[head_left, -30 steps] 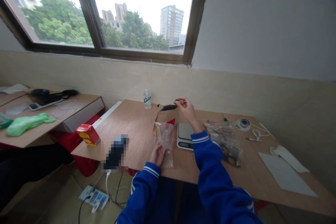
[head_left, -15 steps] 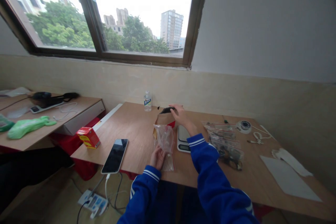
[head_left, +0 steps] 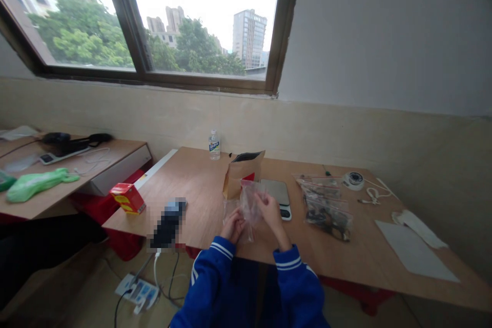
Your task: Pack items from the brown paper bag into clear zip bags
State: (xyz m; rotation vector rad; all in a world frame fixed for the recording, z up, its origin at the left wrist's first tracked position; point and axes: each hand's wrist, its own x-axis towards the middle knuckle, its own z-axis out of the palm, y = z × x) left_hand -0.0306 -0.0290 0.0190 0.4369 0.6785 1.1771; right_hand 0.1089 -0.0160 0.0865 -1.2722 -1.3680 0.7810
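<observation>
Near the table's front edge I hold a clear zip bag [head_left: 250,207] with both hands. My left hand [head_left: 233,225] is closed on its lower left part. The fingers of my right hand [head_left: 270,209] pinch its upper right side. What lies inside the bag, if anything, is too faint to make out. Just behind it stands a brown paper pouch [head_left: 240,171], its top gaping and dark inside, with a red patch low on its front. To the right of the pouch lies a kitchen scale [head_left: 279,193], partly covered by my right hand.
Several zip bags of small dark parts [head_left: 326,212] lie right of the scale. Beyond are a white round camera [head_left: 352,180] with a cable and a sheet of paper [head_left: 413,253]. A water bottle [head_left: 214,146], a phone [head_left: 168,225] and a red box [head_left: 127,198] stand or lie leftward.
My right hand has left the paper pouch's top and come down to the clear bag, taking hold of its right side. The pouch's opening now shows wider.
</observation>
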